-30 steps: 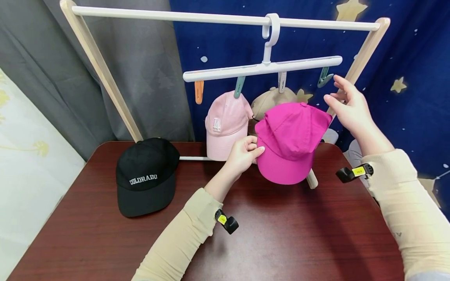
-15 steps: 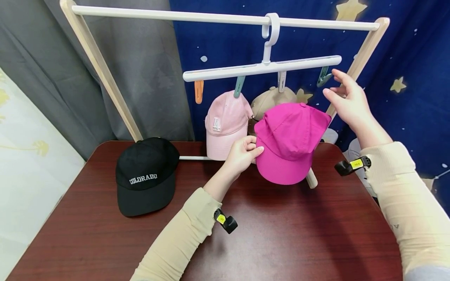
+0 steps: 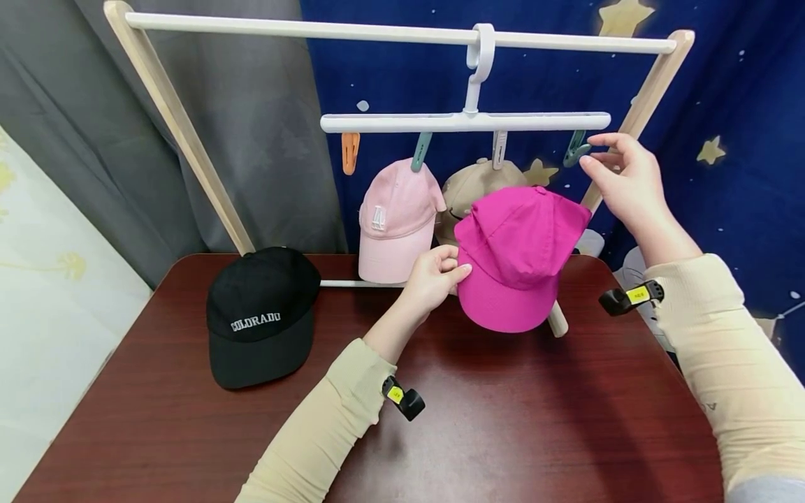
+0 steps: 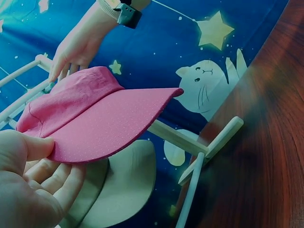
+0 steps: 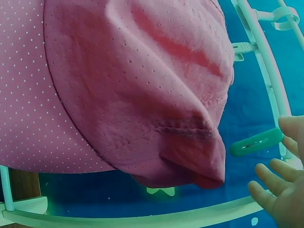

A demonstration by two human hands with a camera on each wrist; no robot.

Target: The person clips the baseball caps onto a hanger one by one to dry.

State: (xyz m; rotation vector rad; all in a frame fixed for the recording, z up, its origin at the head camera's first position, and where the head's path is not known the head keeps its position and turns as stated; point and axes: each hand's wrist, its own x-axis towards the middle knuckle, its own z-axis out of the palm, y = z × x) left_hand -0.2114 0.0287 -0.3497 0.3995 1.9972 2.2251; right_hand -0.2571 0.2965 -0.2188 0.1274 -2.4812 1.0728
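Note:
My left hand (image 3: 434,278) pinches the brim edge of a magenta cap (image 3: 518,255) between thumb and fingers, holding it up in front of the rack. In the left wrist view, the thumb lies on top of the brim (image 4: 109,123). My right hand (image 3: 629,178) pinches the end of a dark green clip (image 3: 575,149) at the right end of a white hanger (image 3: 465,122). The right wrist view shows this clip (image 5: 256,141) beside the cap's crown, apart from it. A light pink cap (image 3: 399,220) hangs from another green clip (image 3: 421,151). A beige cap (image 3: 481,185), partly hidden, hangs from a grey clip (image 3: 499,149).
A black cap (image 3: 264,318) lettered COLORADO sits at the left on the brown table (image 3: 503,419). An orange clip (image 3: 349,152) hangs at the hanger's left end. The rack's white top rail (image 3: 302,29) carries the hanger between wooden legs (image 3: 182,133).
The hanger has tipped level, its left end dropping a little, and the pink and beige caps have shifted slightly left. My right fingers have closed onto the right green clip. My left hand stays nearly still.

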